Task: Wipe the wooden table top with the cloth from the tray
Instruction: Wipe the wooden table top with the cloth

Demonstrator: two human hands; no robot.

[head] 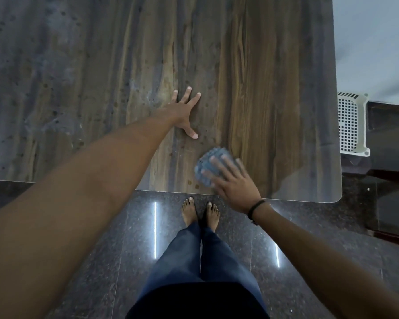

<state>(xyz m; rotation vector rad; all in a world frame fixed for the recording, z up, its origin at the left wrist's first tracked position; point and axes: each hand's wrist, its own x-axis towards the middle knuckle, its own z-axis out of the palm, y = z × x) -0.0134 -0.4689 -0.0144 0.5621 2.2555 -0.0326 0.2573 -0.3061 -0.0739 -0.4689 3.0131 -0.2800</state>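
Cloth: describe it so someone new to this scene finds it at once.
Start at the wooden table top, then follow its near edge toward the right corner, where the right hand presses flat. The cloth is the small pale-blue wad under it; the left hand, farther in, rests on bare wood.

Table top [240, 88]: brown streaky wood grain, greyish haze w/ dark specks on left. Cloth [207, 168] pale blue, checked – tray [350, 125] white w/ square-hole grid. Floor [97, 249] dark speckled stone; trousers [189, 254] blue, wristband [256, 207] black.

Glossy wood-grain table top [251, 88], textured cloth [207, 166]
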